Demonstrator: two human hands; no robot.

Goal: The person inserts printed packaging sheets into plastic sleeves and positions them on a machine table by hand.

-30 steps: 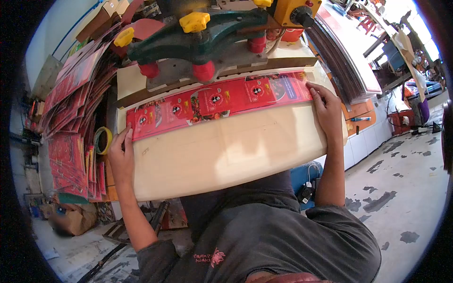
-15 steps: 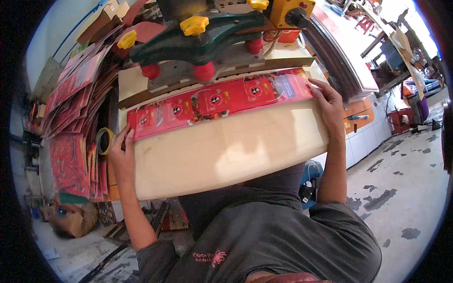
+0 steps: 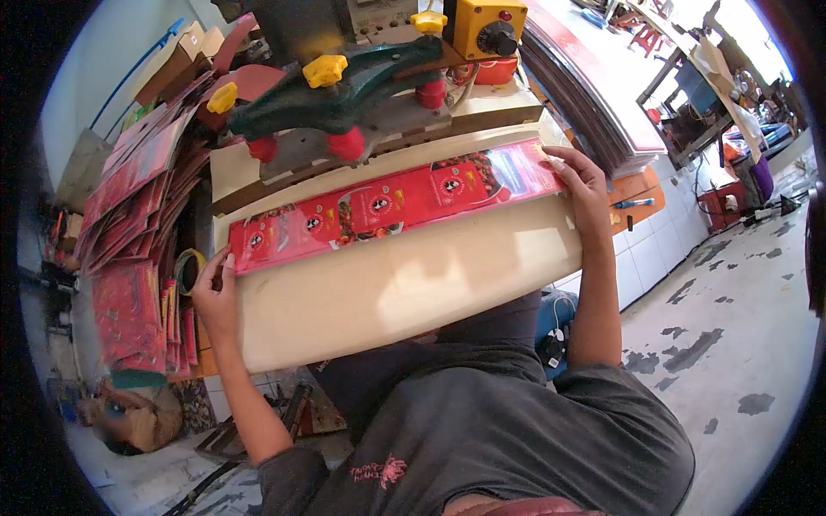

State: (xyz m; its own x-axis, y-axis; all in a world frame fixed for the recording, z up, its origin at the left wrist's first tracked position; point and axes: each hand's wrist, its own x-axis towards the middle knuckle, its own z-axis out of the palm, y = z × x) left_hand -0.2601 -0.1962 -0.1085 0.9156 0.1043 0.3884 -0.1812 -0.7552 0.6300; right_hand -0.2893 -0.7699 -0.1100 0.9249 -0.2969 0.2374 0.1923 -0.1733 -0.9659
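A long red printed plastic strip (image 3: 379,206), with round logos and food pictures, lies across the pale, curved-front work board (image 3: 344,297). My left hand (image 3: 215,297) pinches its left end between thumb and fingers. At the opposite end my right hand (image 3: 582,185) is closed on the corner, thumb below and fingers along the edge. Just beyond the strip stands a press with a dark green arm (image 3: 344,90), yellow knobs (image 3: 324,71) and red feet (image 3: 346,144). The strip lies in front of the press's bar, apart from it.
Stacks of red printed packages (image 3: 138,215) crowd the left side, beside a tape roll (image 3: 188,271). A yellow control box (image 3: 489,30) with a black dial sits at the back. Flat sheets (image 3: 594,95) are piled at right, near a blue pen (image 3: 634,204). Another person (image 3: 142,417) is at lower left.
Both hands have drawn the strip slightly toward me, so more pale board shows between it and the press. Both still grip its ends. The head view has shifted a little.
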